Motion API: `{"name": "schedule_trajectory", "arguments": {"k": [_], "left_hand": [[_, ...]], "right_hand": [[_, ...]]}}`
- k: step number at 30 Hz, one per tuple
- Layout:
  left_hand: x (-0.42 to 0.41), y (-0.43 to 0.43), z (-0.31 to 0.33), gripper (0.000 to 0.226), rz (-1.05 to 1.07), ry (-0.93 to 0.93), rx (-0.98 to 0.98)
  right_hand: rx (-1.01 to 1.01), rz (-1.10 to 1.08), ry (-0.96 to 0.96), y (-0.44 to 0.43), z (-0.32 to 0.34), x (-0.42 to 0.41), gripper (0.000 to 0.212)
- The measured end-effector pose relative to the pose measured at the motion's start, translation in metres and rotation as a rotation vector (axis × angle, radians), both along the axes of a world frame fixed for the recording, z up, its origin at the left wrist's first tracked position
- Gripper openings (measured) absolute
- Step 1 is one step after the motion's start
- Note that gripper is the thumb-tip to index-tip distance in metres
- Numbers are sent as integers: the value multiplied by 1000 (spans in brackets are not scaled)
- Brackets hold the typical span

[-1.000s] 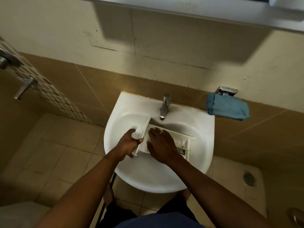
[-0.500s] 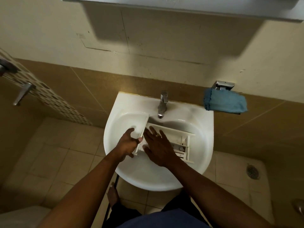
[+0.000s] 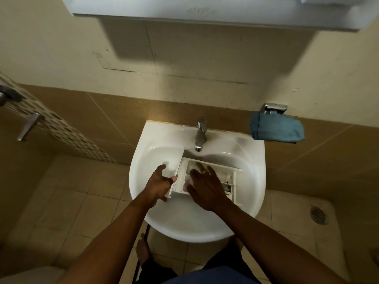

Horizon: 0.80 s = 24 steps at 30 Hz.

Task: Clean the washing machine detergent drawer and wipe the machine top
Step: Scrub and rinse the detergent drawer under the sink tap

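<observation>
Drawer [image 3: 228,177] lies in the bowl of the sink [image 3: 190,222], just below the tap [image 3: 200,134]. Its front panel is on the left and stands on edge, and its open compartments face up. The left hand [image 3: 160,185] grips that panel near its close corner, with the thumb on the panel's edge and the fingers curled round the outer face. The right hand [image 3: 205,189] lies over the compartments, fingers spread and nearly straight, their tips reaching down into the tray. The tips are blurred, and I cannot tell whether anything is held under them. White patches show beside them in the left compartments. Both forearms reach in from the lower edge of the view.

A folded blue cloth [image 3: 276,128] hangs on a chrome holder [image 3: 274,108] on the wall, right of the sink and apart from it. A round drain [image 3: 317,216] sits in the tiled floor [image 3: 61,191] at far right. A lever handle [image 3: 28,126] shows at the left edge.
</observation>
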<state>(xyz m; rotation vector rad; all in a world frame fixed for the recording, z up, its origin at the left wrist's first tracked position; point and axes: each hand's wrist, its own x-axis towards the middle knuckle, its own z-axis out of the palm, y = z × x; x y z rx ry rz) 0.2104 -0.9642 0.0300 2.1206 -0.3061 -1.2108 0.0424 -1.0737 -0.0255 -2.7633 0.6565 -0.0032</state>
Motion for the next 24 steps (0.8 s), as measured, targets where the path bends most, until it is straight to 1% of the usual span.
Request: {"name": "schedule_trajectory", "arguments": {"k": [2, 4, 6, 8, 11, 14, 17, 20, 24], "left_hand": [[-1, 1, 1, 73, -8, 10, -2], [-1, 1, 1, 72, -2, 10, -13], [0, 1, 2, 72, 8, 17, -10], [-1, 0, 3, 72, 15, 23, -11], [-1, 0, 3, 72, 13, 18, -11], [-2, 1, 3, 72, 10, 15, -15], [-1, 1, 3, 72, 11, 18, -17], [-1, 1, 5, 73, 14, 18, -11], [-1, 2, 5, 74, 20, 29, -7]], "right_hand": [[-14, -25, -19, -4, -3, -10, 60], [-27, 4, -72, -2, -2, -5, 59], [22, 33, -88, 6, 3, 10, 62], [43, 43, -43, 14, 5, 20, 66], [-8, 2, 17, 13, 4, 15, 62], [-23, -40, 10, 4, 9, 7, 58], [-20, -3, -48, 6, 11, 14, 60], [40, 35, -7, 17, 8, 17, 63], [-2, -55, 7, 17, 13, 11, 61]]}}
